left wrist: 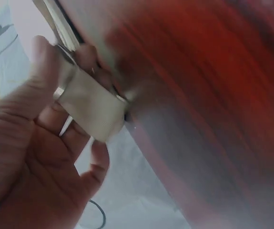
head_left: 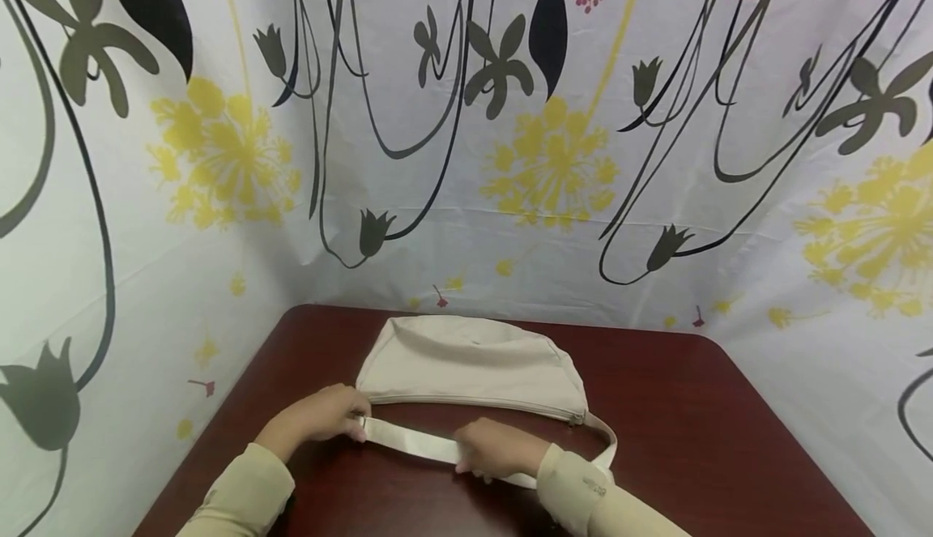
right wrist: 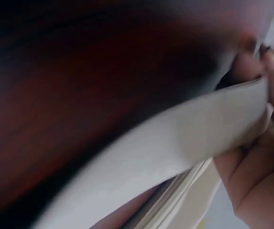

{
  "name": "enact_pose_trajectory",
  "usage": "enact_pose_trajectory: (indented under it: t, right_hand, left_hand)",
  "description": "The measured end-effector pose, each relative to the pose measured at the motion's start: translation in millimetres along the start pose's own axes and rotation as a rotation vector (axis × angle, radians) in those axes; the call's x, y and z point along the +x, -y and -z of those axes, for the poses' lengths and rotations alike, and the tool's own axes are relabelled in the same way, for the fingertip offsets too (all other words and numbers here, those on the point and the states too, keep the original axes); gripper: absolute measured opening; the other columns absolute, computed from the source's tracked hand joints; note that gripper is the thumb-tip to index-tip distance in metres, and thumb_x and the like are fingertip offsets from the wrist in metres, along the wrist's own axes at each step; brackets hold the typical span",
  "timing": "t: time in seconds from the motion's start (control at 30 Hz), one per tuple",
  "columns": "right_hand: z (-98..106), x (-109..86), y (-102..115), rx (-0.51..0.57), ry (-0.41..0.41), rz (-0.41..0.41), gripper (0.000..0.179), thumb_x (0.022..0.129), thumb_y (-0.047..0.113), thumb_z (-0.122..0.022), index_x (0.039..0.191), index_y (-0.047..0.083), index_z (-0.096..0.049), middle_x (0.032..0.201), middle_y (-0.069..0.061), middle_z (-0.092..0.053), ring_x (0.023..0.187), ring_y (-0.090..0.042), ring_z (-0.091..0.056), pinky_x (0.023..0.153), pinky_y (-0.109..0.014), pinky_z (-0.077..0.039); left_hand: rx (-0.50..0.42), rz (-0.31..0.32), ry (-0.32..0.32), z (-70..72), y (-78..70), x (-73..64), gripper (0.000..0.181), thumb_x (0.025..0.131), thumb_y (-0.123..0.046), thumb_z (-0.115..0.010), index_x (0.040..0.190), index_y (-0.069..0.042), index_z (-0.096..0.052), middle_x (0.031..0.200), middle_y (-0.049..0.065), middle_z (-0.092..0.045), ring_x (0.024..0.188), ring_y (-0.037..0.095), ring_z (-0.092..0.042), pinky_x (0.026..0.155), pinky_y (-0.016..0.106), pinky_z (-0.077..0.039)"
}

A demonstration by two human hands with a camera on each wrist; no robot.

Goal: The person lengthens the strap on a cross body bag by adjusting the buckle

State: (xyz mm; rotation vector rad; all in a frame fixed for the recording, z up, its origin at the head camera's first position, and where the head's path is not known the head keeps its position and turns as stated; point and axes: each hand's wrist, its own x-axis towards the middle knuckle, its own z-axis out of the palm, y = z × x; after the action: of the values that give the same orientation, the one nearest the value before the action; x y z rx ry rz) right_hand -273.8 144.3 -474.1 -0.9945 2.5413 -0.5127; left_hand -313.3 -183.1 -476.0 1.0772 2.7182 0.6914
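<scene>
A cream shoulder bag (head_left: 474, 363) lies flat on the table, its zipper edge toward me. Its strap (head_left: 411, 441) runs along the near side and loops back to the bag's right end. At the left end of the bag, my left hand (head_left: 328, 414) grips the strap; the left wrist view shows the folded strap (left wrist: 91, 102) between thumb and fingers, beside a small metal fitting (left wrist: 59, 91). Farther right, my right hand (head_left: 499, 448) holds the same strap. The stretch between both hands is drawn out fairly straight. In the right wrist view the strap (right wrist: 165, 138) passes into the fingers.
The dark red table (head_left: 678, 407) has rounded far corners. A white cloth (head_left: 452, 189) with flower prints hangs behind it and along both sides.
</scene>
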Motion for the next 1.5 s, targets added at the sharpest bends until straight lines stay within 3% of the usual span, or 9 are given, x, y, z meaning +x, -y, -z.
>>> enact_pose_trajectory:
  t: [0.1, 0.23, 0.37, 0.53, 0.77, 1.0, 1.2, 1.5]
  right_hand:
    - [6, -16.2, -21, 0.118, 0.012, -0.013, 0.015, 0.095, 0.015, -0.071, 0.088, 0.017, -0.057, 0.064, 0.009, -0.061, 0.049, -0.006, -0.06, 0.056, -0.022, -0.051]
    - [13, -39.1, -49, 0.198, 0.014, -0.02, 0.019, 0.092, 0.009, -0.073, 0.087, 0.015, -0.055, 0.065, 0.008, -0.061, 0.05, -0.007, -0.06, 0.054, -0.024, -0.052]
    - [22, -61.8, -72, 0.273, 0.0, -0.011, 0.02, 0.092, 0.008, -0.071, 0.083, 0.012, -0.054, 0.064, 0.005, -0.062, 0.051, -0.01, -0.061, 0.053, -0.026, -0.053]
    - [33, -89.1, -96, 0.281, -0.043, -0.022, 0.016, 0.094, 0.017, -0.07, 0.085, 0.012, -0.058, 0.066, 0.004, -0.063, 0.055, -0.009, -0.061, 0.055, -0.026, -0.052]
    - [41, -115.2, -124, 0.337, -0.095, -0.088, 0.02, 0.094, 0.03, -0.072, 0.088, 0.014, -0.061, 0.065, 0.007, -0.06, 0.049, -0.003, -0.047, 0.046, -0.023, -0.042]
    - [42, -123.0, -136, 0.176, -0.154, -0.003, 0.022, 0.094, 0.03, -0.073, 0.082, 0.018, -0.059, 0.074, 0.016, -0.051, 0.058, 0.004, -0.045, 0.057, -0.022, -0.043]
    - [44, -125.3, -134, 0.187, -0.203, -0.076, 0.026, 0.098, 0.035, -0.069, 0.083, 0.017, -0.058, 0.063, 0.013, -0.053, 0.048, -0.001, -0.049, 0.05, -0.025, -0.046]
    - [43, -126.2, -140, 0.105, -0.3, -0.017, 0.019, 0.095, 0.032, -0.072, 0.086, 0.019, -0.063, 0.071, 0.017, -0.051, 0.064, 0.002, -0.047, 0.059, -0.024, -0.043]
  left_hand:
    - [-0.028, 0.007, 0.013, 0.5, 5.1, 2.2, 0.018, 0.081, -0.029, -0.081, 0.074, -0.024, -0.066, 0.07, -0.019, -0.058, 0.064, -0.001, -0.048, 0.065, 0.027, -0.044]
    - [-0.035, 0.016, 0.022, 1.3, 11.9, 3.2, 0.019, 0.084, -0.027, -0.079, 0.073, -0.025, -0.065, 0.067, -0.02, -0.058, 0.062, 0.0, -0.049, 0.064, 0.026, -0.044]
    - [-0.104, -0.037, 0.045, 2.4, 17.8, 2.9, 0.016, 0.089, -0.021, -0.075, 0.076, -0.021, -0.066, 0.066, -0.017, -0.06, 0.062, -0.001, -0.053, 0.064, 0.024, -0.046]
    - [-0.187, -0.059, 0.052, 3.5, 21.1, 1.5, 0.017, 0.093, -0.019, -0.072, 0.077, -0.018, -0.066, 0.066, -0.014, -0.061, 0.062, 0.001, -0.053, 0.063, 0.024, -0.046]
    - [-0.261, -0.049, 0.062, 7.3, 21.1, -0.3, 0.017, 0.095, -0.021, -0.069, 0.079, -0.014, -0.066, 0.068, -0.008, -0.062, 0.063, 0.003, -0.053, 0.062, 0.024, -0.045]
    - [-0.3, -0.051, 0.064, 8.7, 21.0, 0.0, 0.022, 0.096, -0.023, -0.07, 0.077, -0.012, -0.065, 0.067, 0.004, -0.065, 0.06, 0.002, -0.049, 0.059, 0.023, -0.042]
    - [-0.357, -0.066, 0.064, 10.8, 23.6, -3.6, 0.019, 0.095, -0.016, -0.068, 0.079, -0.008, -0.064, 0.069, 0.008, -0.065, 0.063, 0.007, -0.053, 0.061, 0.023, -0.043]
    - [-0.379, -0.139, 0.063, 9.7, 36.5, -5.7, 0.016, 0.098, -0.019, -0.064, 0.086, -0.008, -0.064, 0.072, -0.002, -0.065, 0.068, 0.01, -0.059, 0.064, 0.023, -0.045]
